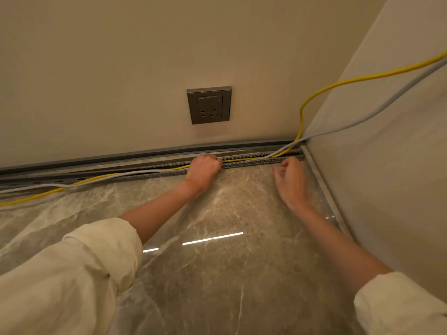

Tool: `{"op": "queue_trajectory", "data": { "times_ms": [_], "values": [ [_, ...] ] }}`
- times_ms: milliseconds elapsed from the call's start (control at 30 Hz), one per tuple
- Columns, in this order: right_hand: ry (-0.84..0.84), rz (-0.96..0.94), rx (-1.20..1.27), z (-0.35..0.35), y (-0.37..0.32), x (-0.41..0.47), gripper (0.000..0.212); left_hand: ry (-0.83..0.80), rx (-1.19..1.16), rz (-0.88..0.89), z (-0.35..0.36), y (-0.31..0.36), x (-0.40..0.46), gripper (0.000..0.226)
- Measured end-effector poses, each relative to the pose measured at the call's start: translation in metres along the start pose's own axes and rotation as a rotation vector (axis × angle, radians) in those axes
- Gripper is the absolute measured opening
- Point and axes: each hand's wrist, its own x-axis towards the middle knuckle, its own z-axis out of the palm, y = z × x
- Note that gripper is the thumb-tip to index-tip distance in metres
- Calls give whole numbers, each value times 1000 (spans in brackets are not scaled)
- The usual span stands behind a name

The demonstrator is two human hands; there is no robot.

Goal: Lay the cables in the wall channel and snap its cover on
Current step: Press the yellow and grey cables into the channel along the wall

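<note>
Fingers of the left hand [205, 169] curl down over the slotted grey plastic wall channel [251, 160], knuckles up, apparently pinching the thin yellow cable [244, 159] where it runs along the trough; the grasp itself hides under the fist, so that is a guess. Fingers of the right hand [289, 176] hang loosely curled and grasp nothing, just in front of the channel near the corner of the room.

From the head view, the channel runs along the foot of the beige wall, where it meets the polished brown marble floor [217, 274]. Between the left hand and the corner, the yellow cable and the thicker pale grey cable [274, 154] lie in or on the channel, then climb out at the corner and rise to the right. Left of the hand both cables stray from the channel and trail across the floor. A grey wall socket [209, 105] sits above.

I judge the laying about half done: the left stretch still wants tucking in. No cover is on the channel, so the snapping-on is all to come.
</note>
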Motion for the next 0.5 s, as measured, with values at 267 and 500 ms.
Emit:
{"op": "queue_trajectory", "data": {
  "times_ms": [267, 500],
  "values": [
    [59, 344, 394, -6, 11, 56, 54, -124, 32, 29, -17, 3, 22, 14],
    [-66, 245, 585, -6, 18, 76, 23, -192, 148, 46, -30, 16, 31, 11]
  ]
}}
